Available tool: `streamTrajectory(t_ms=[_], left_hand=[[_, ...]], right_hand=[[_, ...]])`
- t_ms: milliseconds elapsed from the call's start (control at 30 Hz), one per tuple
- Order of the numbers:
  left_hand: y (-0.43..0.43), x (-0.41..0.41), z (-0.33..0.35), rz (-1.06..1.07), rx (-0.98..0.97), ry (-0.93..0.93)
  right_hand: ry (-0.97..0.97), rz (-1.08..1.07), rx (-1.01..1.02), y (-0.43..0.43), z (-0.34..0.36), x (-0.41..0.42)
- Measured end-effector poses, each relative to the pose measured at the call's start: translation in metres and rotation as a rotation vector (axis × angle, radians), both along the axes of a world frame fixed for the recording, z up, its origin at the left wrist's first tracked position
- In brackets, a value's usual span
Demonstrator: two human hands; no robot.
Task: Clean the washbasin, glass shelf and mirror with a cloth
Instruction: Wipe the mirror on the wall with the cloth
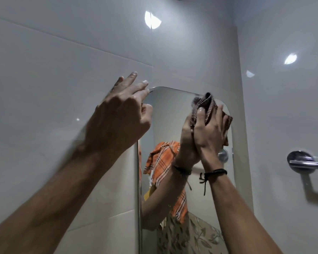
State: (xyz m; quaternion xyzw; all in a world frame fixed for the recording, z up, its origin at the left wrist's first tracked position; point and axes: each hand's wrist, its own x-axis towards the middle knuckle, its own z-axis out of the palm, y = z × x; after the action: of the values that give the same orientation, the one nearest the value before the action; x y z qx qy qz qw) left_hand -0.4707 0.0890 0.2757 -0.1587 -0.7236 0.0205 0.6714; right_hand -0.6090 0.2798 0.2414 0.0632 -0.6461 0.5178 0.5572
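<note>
The right hand (209,131) presses a reddish-brown checked cloth (204,103) against the mirror (169,116), close to its rounded upper right corner. The fingers are straight and spread over the cloth, and a fold of it bunches up between them and rises above the fingertips. More of the cloth shows past the hand on the right. A black cord (214,173) is tied around that wrist.

The left hand (121,114) is raised at the mirror's upper left corner. Its fingers are extended and slightly apart and it holds nothing. The fingertips are at the mirror's top edge and the tiled wall (62,70) just above it; whether they touch cannot be told.

The glass reflects both raised arms and an orange checked fabric. A chrome towel bar (308,164) is fixed to the side wall on the right.
</note>
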Motion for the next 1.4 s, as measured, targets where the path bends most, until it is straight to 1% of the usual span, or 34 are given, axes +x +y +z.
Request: streamTrajectory(t_ms=[33, 167, 200, 267, 300, 367, 433, 533, 600, 667, 733, 833, 900, 1000, 1067, 1100, 1200, 1267, 1333, 1400], left_hand=[[0.001, 0.000, 0.000, -0.004, 0.010, 0.002], [0.004, -0.001, -0.001, -0.023, 0.048, 0.021], [0.003, -0.001, -0.001, -0.021, 0.046, 0.023], [0.001, -0.002, -0.001, -0.014, 0.033, 0.020], [0.000, -0.002, -0.001, -0.014, 0.030, 0.018], [0.000, -0.002, -0.001, -0.020, 0.035, 0.016], [0.001, -0.002, -0.001, -0.029, 0.047, 0.020], [0.002, -0.003, 0.000, -0.039, 0.061, 0.026], [0.000, -0.004, 0.000, -0.039, 0.058, 0.031], [0.001, -0.004, 0.000, -0.037, 0.037, 0.035], [0.002, -0.003, 0.000, -0.039, 0.042, 0.031], [0.003, -0.003, 0.000, -0.031, 0.054, 0.023], [0.002, -0.003, 0.000, -0.035, 0.047, 0.020], [0.000, -0.004, 0.000, -0.058, 0.057, 0.026], [0.000, -0.004, 0.000, -0.073, 0.077, 0.024], [0.000, -0.004, 0.000, -0.073, 0.083, 0.022], [0.001, -0.005, 0.001, -0.062, 0.081, 0.017], [0.000, -0.005, 0.002, -0.059, 0.096, 0.014], [-0.001, -0.004, 0.004, -0.071, 0.111, 0.014], [0.001, -0.004, 0.004, -0.092, 0.127, 0.007]], right_hand=[[0.043, -0.001, 0.058, -0.009, -0.006, 0.006], [0.272, -0.001, 0.412, -0.040, -0.014, 0.025], [0.304, -0.019, 0.460, -0.040, -0.010, 0.025], [0.342, -0.051, 0.493, -0.030, 0.002, 0.016], [0.341, -0.056, 0.478, -0.021, 0.009, 0.008], [0.273, -0.056, 0.379, 0.002, 0.021, -0.009], [0.133, -0.044, 0.209, 0.027, 0.025, -0.029], [-0.088, 0.020, -0.044, 0.052, 0.011, -0.043], [-0.120, 0.028, -0.084, 0.050, -0.008, -0.039], [-0.095, 0.030, -0.068, 0.036, -0.027, -0.026], [-0.005, 0.037, 0.007, 0.013, -0.040, -0.008], [0.200, 0.019, 0.326, -0.023, -0.044, 0.017], [0.285, 0.004, 0.486, -0.033, -0.034, 0.022], [0.355, -0.052, 0.577, -0.016, -0.010, 0.008], [0.318, -0.059, 0.529, 0.009, 0.007, -0.012], [0.265, -0.057, 0.457, 0.023, 0.014, -0.022], [0.045, 0.004, 0.098, 0.052, 0.018, -0.039], [-0.077, 0.022, -0.051, 0.050, 0.011, -0.039], [-0.103, 0.010, -0.080, 0.036, 0.004, -0.030], [-0.018, -0.001, -0.032, 0.013, 0.000, -0.013]])
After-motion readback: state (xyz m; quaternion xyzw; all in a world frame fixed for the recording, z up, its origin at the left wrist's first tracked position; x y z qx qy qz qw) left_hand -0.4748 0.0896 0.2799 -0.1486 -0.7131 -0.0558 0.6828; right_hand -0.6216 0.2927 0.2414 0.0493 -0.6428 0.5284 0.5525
